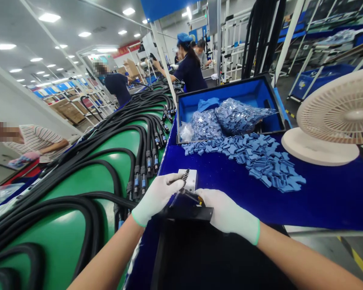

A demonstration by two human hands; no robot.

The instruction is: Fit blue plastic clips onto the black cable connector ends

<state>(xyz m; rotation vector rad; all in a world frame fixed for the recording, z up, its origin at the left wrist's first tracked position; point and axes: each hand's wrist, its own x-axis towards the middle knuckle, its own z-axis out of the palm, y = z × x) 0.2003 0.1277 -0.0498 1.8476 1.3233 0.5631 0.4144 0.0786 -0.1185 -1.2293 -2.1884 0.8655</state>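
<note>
My left hand (157, 197), in a white glove, is closed with thumb and finger pinching a dark spring-like piece (185, 176). That piece lies over a light grey metal block (192, 179) on the blue table. My gloved right hand (230, 211) is closed at a dark rod-shaped piece (191, 196), near a small yellow patch; its fingertips are partly hidden. Just below both hands is a black bracket-like edge (189, 213). A black hose (109, 196) runs from the left up to my left wrist.
Black hoses (121, 151) with blue clips at their ends lie on a green conveyor (125, 140) at left. Loose blue plastic clips (260, 161) are heaped before a blue bin (245, 89) holding bagged clips. A fan (320, 147) stands right. Several people work beyond.
</note>
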